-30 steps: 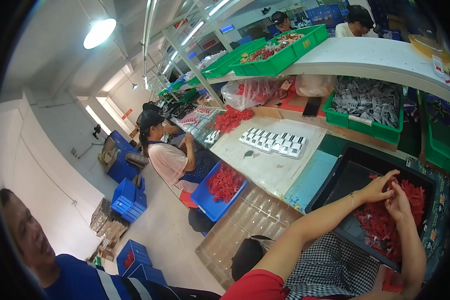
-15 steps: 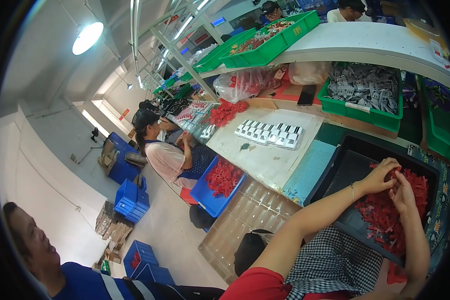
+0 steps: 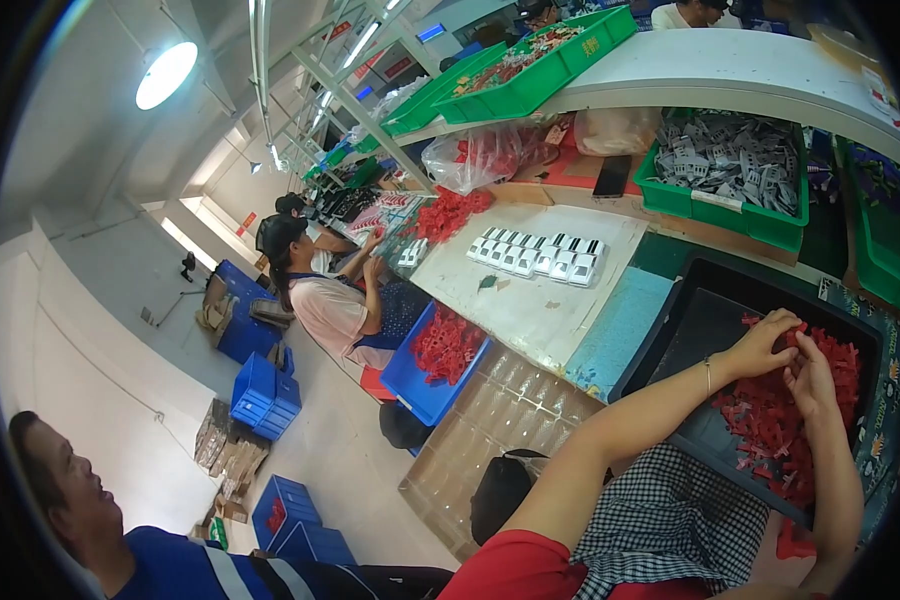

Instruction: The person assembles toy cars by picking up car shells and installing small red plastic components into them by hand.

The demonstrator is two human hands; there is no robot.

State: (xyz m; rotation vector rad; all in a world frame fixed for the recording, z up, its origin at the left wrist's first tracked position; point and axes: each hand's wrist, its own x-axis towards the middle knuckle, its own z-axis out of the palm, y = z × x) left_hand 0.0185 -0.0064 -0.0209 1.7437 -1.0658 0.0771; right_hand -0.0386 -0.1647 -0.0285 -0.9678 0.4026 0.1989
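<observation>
My left hand (image 3: 762, 345), with a thin bracelet at its wrist, is above the black tray (image 3: 692, 330). Its fingers close on a small red plastic part (image 3: 799, 329), only a sliver of which shows. Close against it, my right hand (image 3: 812, 378) has its fingers bent in at the same part. Below both hands, a heap of loose red plastic parts (image 3: 770, 430) fills the right side of the tray. The exact shape of the held part is hidden by the fingers.
White-and-black pieces (image 3: 538, 256) stand in rows on a pale board (image 3: 520, 310). Behind are a green bin of grey parts (image 3: 725, 165) and a phone (image 3: 612, 177). A blue bin (image 3: 407, 378) holds red parts. A co-worker (image 3: 320, 305) sits at left; another person (image 3: 70, 490) is nearer.
My hands stay together over the tray, with the fingers slightly shifted around the red part. The seated co-worker's hands have risen and moved apart. The view has tilted slightly.
</observation>
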